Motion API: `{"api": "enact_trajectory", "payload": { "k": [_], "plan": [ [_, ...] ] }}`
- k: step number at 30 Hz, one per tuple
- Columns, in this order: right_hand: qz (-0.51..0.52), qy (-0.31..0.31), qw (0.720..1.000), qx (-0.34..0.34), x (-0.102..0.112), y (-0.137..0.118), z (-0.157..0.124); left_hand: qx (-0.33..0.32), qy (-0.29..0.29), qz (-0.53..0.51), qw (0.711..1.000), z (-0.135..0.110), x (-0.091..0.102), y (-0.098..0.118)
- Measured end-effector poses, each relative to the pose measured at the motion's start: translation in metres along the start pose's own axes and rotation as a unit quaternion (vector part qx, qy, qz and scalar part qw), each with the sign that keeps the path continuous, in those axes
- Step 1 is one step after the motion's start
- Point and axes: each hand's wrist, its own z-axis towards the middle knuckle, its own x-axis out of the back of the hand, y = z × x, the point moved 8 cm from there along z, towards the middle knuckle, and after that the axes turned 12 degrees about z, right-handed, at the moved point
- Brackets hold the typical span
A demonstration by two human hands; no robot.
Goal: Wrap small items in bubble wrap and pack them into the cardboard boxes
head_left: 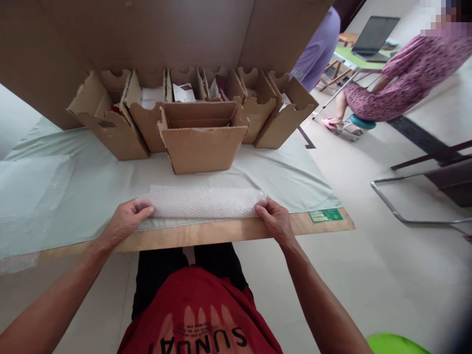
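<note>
A strip of folded or rolled bubble wrap lies lengthwise along the near edge of the table. My left hand pinches its left end, thumb on top. At the other end my right hand grips it between thumb and fingers. Some fingertips are hidden behind the plastic. Just beyond the wrap stands an open cardboard box; no contents show from this angle. Another clear sheet of bubble wrap lies flat at the left and hangs over the table's edge.
Several narrow cardboard boxes stand in a row behind, with packets inside some. A large cardboard panel rises at the back. Pale cloth covers the wooden table. At right are a seated person, a laptop and a metal-framed chair.
</note>
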Motion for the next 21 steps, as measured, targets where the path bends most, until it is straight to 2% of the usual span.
{"api": "enact_trajectory", "payload": {
  "k": [4, 10, 16, 19, 21],
  "plan": [
    [-0.092, 0.052, 0.994, 0.034, -0.002, 0.001, -0.001, 0.009, 0.051, 0.004, 0.999, 0.006, -0.007, -0.004],
    [-0.223, 0.098, 0.969, 0.043, -0.01, 0.003, -0.007, 0.005, 0.092, 0.183, 0.979, 0.012, -0.012, 0.007],
    [-0.246, 0.109, 0.963, 0.02, -0.012, 0.004, -0.006, 0.055, 0.118, 0.309, 0.942, 0.007, -0.015, 0.0],
    [-0.245, 0.107, 0.963, 0.028, -0.014, 0.005, -0.006, 0.012, 0.186, 0.33, 0.925, -0.002, -0.014, 0.009],
    [-0.252, 0.106, 0.961, 0.042, -0.014, 0.004, -0.007, -0.045, 0.247, 0.335, 0.908, -0.014, -0.016, 0.027]
  ]
}}
